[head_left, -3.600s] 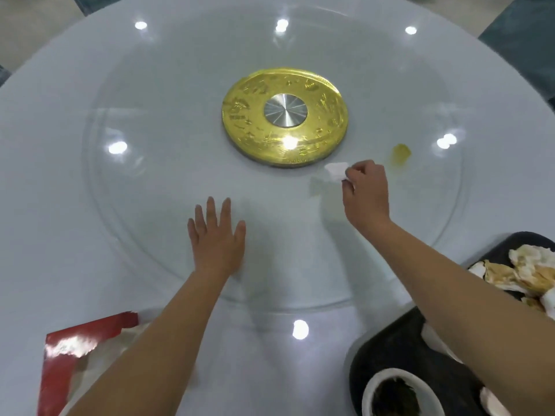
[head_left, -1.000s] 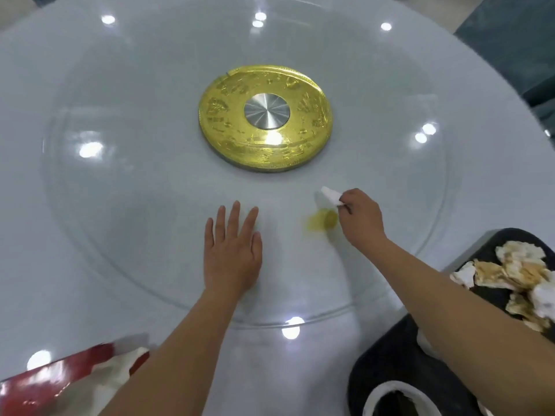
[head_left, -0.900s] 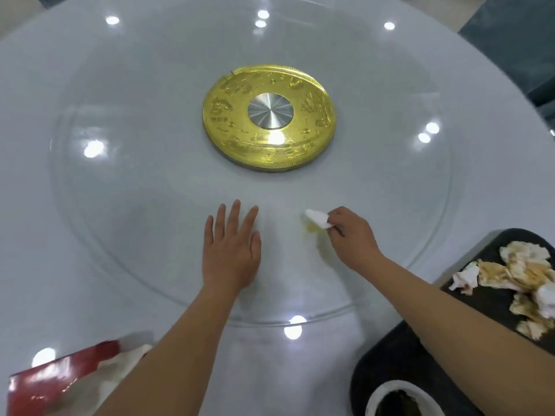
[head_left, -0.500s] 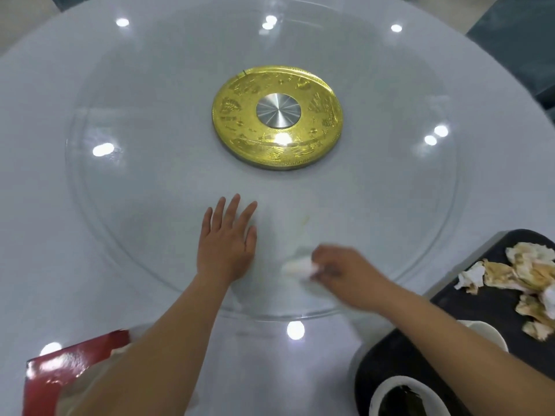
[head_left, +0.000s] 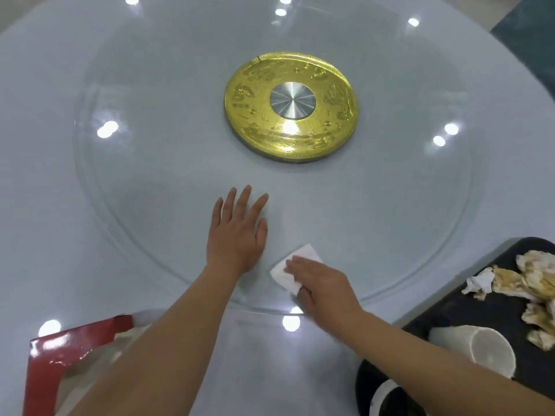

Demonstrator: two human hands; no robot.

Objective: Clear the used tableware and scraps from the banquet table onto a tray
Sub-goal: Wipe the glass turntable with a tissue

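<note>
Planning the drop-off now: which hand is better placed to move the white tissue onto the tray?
Right. The right hand presses on the white tissue, and the black tray lies on that same side. The left hand rests flat on the glass turntable, farther from the tray, touching no tissue.

Setting: restaurant or banquet dining room. Evidence: large round table (head_left: pixel 45 205) under a pale cloth. A glass turntable (head_left: pixel 150 181) covers its middle, seated on an embossed gold hub (head_left: pixel 249 94) with a steel centre (head_left: pixel 292 100). Spotlight reflections (head_left: pixel 106 129) are scattered across the glass. A black tray (head_left: pixel 468 313) at the near right edge carries crumpled, stained napkins (head_left: pixel 528 280) and a toppled white cup (head_left: pixel 489 352). A red tissue box (head_left: pixel 57 352) sits at the near left edge.
</note>
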